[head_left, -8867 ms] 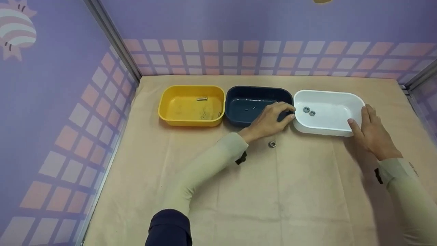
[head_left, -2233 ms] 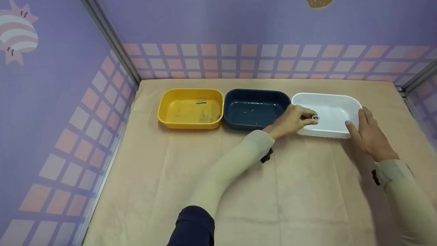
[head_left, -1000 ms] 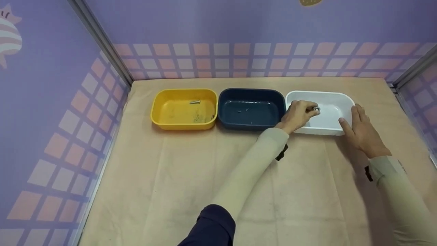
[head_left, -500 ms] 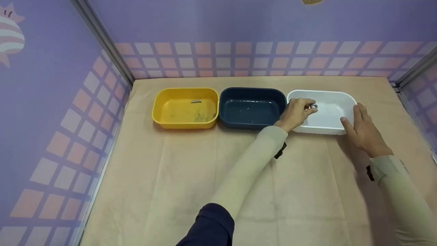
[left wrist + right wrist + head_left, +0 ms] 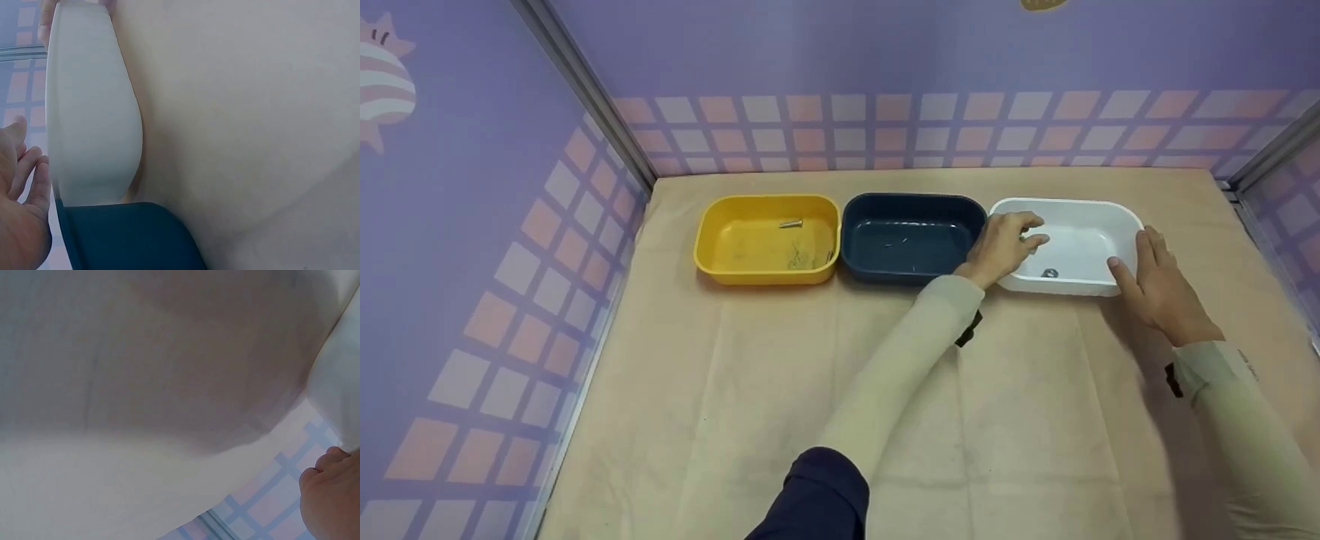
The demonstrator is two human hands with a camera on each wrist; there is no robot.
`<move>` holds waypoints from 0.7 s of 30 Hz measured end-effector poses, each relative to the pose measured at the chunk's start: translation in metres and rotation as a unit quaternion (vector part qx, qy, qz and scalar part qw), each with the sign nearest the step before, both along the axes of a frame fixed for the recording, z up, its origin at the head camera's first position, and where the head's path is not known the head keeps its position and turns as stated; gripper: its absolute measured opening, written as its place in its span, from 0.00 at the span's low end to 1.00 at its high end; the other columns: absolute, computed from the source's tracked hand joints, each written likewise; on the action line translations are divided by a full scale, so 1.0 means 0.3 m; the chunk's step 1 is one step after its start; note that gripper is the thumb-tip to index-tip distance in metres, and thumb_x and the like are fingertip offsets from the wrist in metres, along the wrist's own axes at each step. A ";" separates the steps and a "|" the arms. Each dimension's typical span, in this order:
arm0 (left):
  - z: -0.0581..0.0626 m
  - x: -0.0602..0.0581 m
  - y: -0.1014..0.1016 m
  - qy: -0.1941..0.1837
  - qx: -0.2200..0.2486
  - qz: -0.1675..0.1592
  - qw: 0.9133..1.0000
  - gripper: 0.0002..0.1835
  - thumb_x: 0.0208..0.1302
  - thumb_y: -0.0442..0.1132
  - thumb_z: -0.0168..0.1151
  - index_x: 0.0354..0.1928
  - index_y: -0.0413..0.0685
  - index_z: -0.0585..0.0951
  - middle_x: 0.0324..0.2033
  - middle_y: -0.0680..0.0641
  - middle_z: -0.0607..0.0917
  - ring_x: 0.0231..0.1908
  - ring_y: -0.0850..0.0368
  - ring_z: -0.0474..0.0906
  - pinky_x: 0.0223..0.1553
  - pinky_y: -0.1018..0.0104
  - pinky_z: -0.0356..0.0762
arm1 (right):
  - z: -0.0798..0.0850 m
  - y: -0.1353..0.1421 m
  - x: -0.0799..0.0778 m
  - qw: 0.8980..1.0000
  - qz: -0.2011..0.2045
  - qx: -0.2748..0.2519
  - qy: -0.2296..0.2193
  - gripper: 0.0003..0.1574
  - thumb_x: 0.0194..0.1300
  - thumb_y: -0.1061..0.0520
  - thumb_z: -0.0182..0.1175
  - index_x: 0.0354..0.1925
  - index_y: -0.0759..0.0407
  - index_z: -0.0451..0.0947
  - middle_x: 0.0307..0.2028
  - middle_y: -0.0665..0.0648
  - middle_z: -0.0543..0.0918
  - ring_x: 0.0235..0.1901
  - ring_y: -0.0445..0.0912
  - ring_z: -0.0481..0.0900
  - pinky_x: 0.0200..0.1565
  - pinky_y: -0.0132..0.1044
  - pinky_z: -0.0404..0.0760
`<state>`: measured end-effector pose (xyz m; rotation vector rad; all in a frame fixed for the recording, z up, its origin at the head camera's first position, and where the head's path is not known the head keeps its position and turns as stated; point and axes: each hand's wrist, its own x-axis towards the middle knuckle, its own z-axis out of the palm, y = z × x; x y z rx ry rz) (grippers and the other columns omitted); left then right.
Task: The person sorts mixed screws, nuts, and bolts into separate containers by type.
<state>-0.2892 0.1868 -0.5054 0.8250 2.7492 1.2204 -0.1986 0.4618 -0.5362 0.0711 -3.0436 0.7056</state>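
Note:
My left hand (image 5: 1001,244) hovers over the left part of the white tray (image 5: 1080,285), thumb and forefinger apart with nothing seen between them. In the left wrist view, the left hand (image 5: 22,208) shows beside the tray's wall, fingers loosely bent. A metal nut (image 5: 1050,274) lies inside the white tray, near its front wall. The hand hides part of the tray floor. My right hand (image 5: 1166,292) rests against the tray's right end with fingers straight, the thumb at the front rim. The right wrist view catches only part of the right hand (image 5: 332,495) touching the tray.
A dark blue tray (image 5: 915,279) with tiny bits in it stands left of the white one. Farther left, a yellow tray (image 5: 769,277) contains a screw (image 5: 791,223) and several thin small pieces. A beige cloth (image 5: 810,390) covers the table; patterned panels enclose it.
The nut on the cloth is gone from there. My left hand, which pinched a nut over the white tray, has let go and drawn slightly left; a nut now lies by the front wall.

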 end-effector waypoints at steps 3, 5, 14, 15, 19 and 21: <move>0.008 0.002 -0.007 -0.002 0.003 -0.004 1.000 0.19 0.75 0.47 0.67 0.63 0.50 0.87 0.59 0.53 0.90 0.55 0.64 0.87 0.54 0.83 0.78 | 0.000 -0.001 0.000 1.000 0.001 0.002 0.003 0.56 0.85 0.34 0.36 0.84 0.73 0.30 0.83 0.78 0.35 0.80 0.80 0.40 0.74 0.80 0.50; 0.013 0.005 -0.010 -0.007 0.005 -0.010 1.000 0.20 0.76 0.47 0.67 0.64 0.50 0.86 0.59 0.53 0.89 0.54 0.65 0.87 0.54 0.83 0.77 | 0.001 0.000 0.001 1.000 0.002 0.003 0.004 0.56 0.86 0.34 0.36 0.84 0.73 0.30 0.83 0.78 0.35 0.80 0.81 0.40 0.73 0.80 0.50; 0.041 0.006 -0.057 -0.002 -0.004 -0.027 1.000 0.22 0.76 0.48 0.66 0.66 0.49 0.85 0.61 0.52 0.88 0.56 0.65 0.87 0.57 0.81 0.78 | 0.005 0.004 -0.001 1.000 0.010 0.015 0.015 0.55 0.85 0.35 0.37 0.83 0.75 0.33 0.83 0.80 0.38 0.80 0.80 0.38 0.75 0.79 0.46; 0.045 0.005 -0.065 0.001 -0.008 -0.026 1.000 0.22 0.77 0.48 0.66 0.66 0.49 0.85 0.62 0.53 0.88 0.58 0.63 0.86 0.58 0.81 0.77 | 0.006 0.005 -0.001 1.000 0.012 0.017 0.016 0.55 0.85 0.35 0.37 0.83 0.75 0.33 0.82 0.80 0.39 0.80 0.80 0.38 0.76 0.78 0.45; 0.056 0.005 -0.103 -0.003 -0.011 -0.028 1.000 0.22 0.77 0.49 0.65 0.67 0.50 0.84 0.64 0.54 0.87 0.63 0.61 0.83 0.61 0.79 0.76 | 0.017 0.007 -0.003 0.999 0.024 0.022 0.006 0.56 0.86 0.35 0.38 0.82 0.77 0.33 0.82 0.82 0.38 0.81 0.79 0.35 0.77 0.76 0.41; 0.060 0.005 -0.127 -0.008 -0.014 -0.026 1.000 0.22 0.77 0.49 0.66 0.68 0.51 0.84 0.64 0.54 0.86 0.63 0.61 0.82 0.62 0.79 0.76 | 0.026 0.008 -0.006 0.999 0.030 0.025 -0.006 0.57 0.86 0.35 0.38 0.82 0.77 0.31 0.81 0.82 0.36 0.80 0.79 0.33 0.77 0.77 0.40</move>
